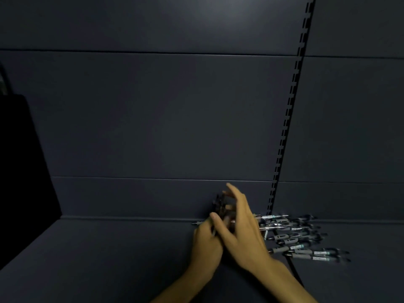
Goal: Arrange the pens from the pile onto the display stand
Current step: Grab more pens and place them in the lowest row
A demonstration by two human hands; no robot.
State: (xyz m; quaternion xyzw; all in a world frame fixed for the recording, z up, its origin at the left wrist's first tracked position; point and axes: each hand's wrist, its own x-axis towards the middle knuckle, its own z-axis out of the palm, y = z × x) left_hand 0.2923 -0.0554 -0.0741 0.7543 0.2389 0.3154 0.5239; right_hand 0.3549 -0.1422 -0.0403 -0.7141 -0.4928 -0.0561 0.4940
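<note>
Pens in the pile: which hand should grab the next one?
Probably the right hand. It is on the same side as the pile of pens and its fingers look loose. The left hand already grips a pen and sits farther from the pile.

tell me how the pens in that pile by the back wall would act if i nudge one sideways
The pens look like slim round barrels lying loose and overlapping on the flat shelf, so a nudged one would probably roll or shift its neighbours. The grey grip sleeves might slow sliding a little. They look stiff and light, likely easy to lift singly.
</note>
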